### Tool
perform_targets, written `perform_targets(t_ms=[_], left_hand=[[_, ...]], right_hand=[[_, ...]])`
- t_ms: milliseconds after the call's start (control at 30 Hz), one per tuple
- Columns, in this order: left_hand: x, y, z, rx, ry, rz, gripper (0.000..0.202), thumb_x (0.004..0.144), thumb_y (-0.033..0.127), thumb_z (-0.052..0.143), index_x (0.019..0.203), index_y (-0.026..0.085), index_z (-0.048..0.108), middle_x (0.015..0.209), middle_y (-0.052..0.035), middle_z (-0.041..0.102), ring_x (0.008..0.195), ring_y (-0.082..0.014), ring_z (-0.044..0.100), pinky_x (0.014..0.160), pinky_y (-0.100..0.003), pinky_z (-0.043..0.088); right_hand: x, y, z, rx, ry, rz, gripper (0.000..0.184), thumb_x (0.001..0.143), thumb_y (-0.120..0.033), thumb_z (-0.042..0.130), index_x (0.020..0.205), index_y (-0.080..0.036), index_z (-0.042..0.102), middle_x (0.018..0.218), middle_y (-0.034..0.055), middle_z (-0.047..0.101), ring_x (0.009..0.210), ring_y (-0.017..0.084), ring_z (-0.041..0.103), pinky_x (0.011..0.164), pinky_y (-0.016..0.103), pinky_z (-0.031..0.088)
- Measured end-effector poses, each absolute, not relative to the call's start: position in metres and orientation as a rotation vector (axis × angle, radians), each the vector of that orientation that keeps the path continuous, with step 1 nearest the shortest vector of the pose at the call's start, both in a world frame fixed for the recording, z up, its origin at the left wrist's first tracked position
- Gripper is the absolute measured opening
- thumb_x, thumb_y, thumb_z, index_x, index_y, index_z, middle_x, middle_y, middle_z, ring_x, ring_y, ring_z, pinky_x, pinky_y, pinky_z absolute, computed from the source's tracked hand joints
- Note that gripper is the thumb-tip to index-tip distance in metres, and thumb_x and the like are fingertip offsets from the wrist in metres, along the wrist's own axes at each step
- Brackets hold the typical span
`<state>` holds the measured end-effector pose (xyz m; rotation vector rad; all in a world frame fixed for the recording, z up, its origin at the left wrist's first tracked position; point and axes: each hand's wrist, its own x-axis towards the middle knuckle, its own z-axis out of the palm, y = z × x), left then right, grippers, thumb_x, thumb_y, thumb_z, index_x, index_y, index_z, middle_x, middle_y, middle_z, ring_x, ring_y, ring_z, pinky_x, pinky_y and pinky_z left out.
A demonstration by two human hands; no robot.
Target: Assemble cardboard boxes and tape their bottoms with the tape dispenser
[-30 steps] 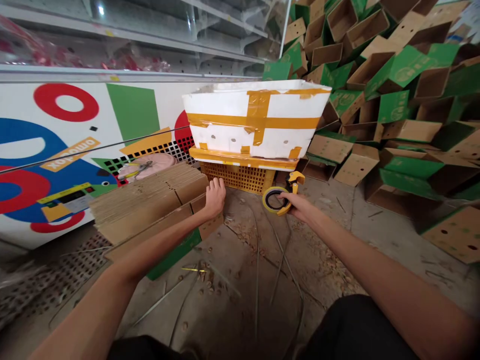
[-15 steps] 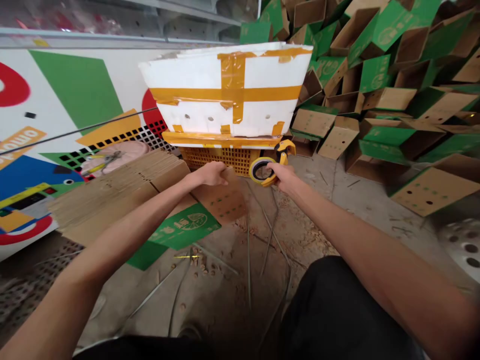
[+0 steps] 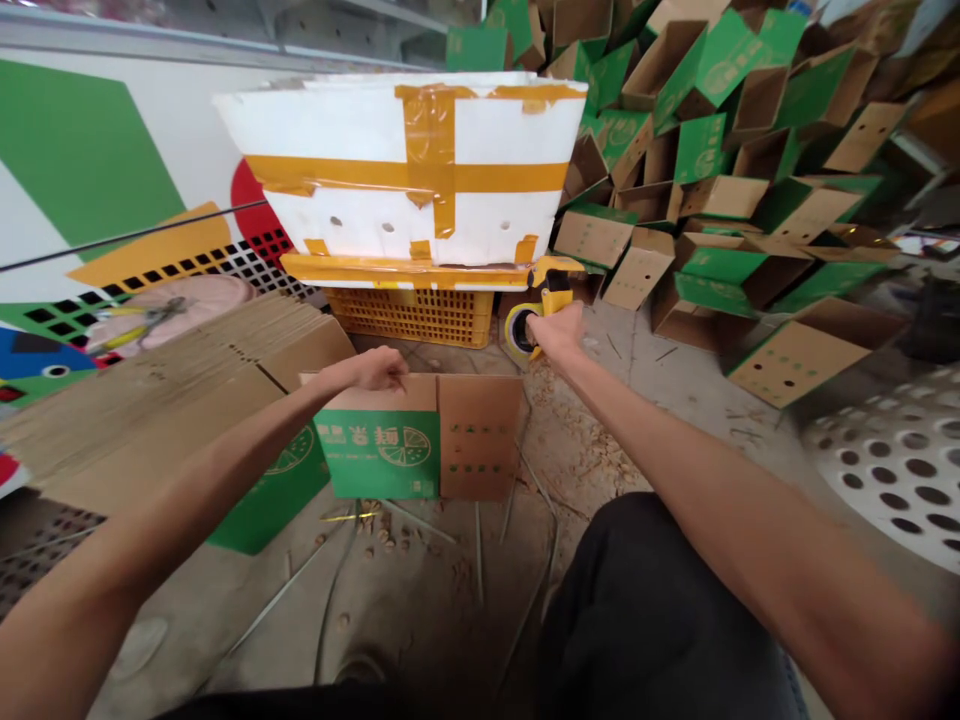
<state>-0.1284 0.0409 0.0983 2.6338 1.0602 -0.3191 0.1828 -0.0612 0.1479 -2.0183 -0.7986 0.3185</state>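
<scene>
My left hand (image 3: 381,369) is closed on the top edge of a cardboard box (image 3: 379,450), green and brown with white print and a plain brown side panel facing me. In my right hand (image 3: 560,328) is a yellow tape dispenser (image 3: 556,283) carrying a roll of tape, raised to the right of the box and apart from it. A thick stack of flattened cardboard boxes (image 3: 172,400) lies at the left, beside the held box. My left forearm covers part of this stack.
A white foam box (image 3: 337,135) with orange tape rests on a yellow crate (image 3: 420,318) ahead. Folded boxes (image 3: 720,190) are piled at the back right. A pink round lid-like thing (image 3: 195,300) bears pliers. A white perforated basket (image 3: 900,460) stands right; straps and scraps litter the floor.
My left hand has drawn the box away from the stack to the right, and its printed panel now faces me upright. My right hand still holds the tape dispenser. The view has turned slightly right.
</scene>
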Motion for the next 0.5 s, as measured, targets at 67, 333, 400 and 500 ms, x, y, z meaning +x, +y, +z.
perform_targets(t_ms=[67, 333, 400, 500], left_hand=[[-0.127, 0.037, 0.103, 2.647, 1.143, -0.191, 0.022, 0.084, 0.037, 0.070, 0.094, 0.019, 0.079, 0.095, -0.0075, 0.077, 0.092, -0.0244, 0.068, 0.078, -0.028, 0.044], [-0.078, -0.016, 0.122, 2.855, 1.179, -0.124, 0.027, 0.094, 0.040, 0.063, 0.086, 0.016, 0.073, 0.092, -0.0139, 0.071, 0.088, -0.0282, 0.068, 0.074, -0.034, 0.047], [-0.068, -0.028, 0.124, 2.872, 1.173, -0.140, 0.027, 0.093, 0.040, 0.064, 0.087, 0.015, 0.074, 0.091, -0.0157, 0.071, 0.088, -0.0304, 0.070, 0.073, -0.036, 0.050], [-0.058, -0.041, 0.129, 2.868, 1.187, -0.106, 0.027, 0.092, 0.038, 0.065, 0.089, 0.013, 0.077, 0.090, -0.0179, 0.070, 0.088, -0.0332, 0.071, 0.073, -0.038, 0.053]], right_hand=[[0.179, -0.060, 0.154, -2.081, -0.785, 0.207, 0.057, 0.077, -0.026, 0.077, 0.125, -0.015, 0.048, 0.122, 0.0217, 0.065, 0.120, 0.036, 0.064, 0.105, 0.052, 0.052], [0.189, -0.055, 0.156, -2.135, -0.601, 0.099, 0.052, 0.084, -0.028, 0.075, 0.122, -0.020, 0.041, 0.116, 0.0194, 0.065, 0.117, 0.035, 0.065, 0.101, 0.048, 0.051], [0.197, -0.055, 0.155, -2.156, -0.549, 0.103, 0.050, 0.085, -0.026, 0.074, 0.123, -0.021, 0.041, 0.117, 0.0188, 0.065, 0.117, 0.035, 0.066, 0.099, 0.048, 0.051], [0.209, -0.058, 0.152, -2.189, -0.450, 0.111, 0.047, 0.085, -0.023, 0.072, 0.121, -0.022, 0.042, 0.119, 0.0183, 0.065, 0.121, 0.035, 0.065, 0.103, 0.050, 0.049]])
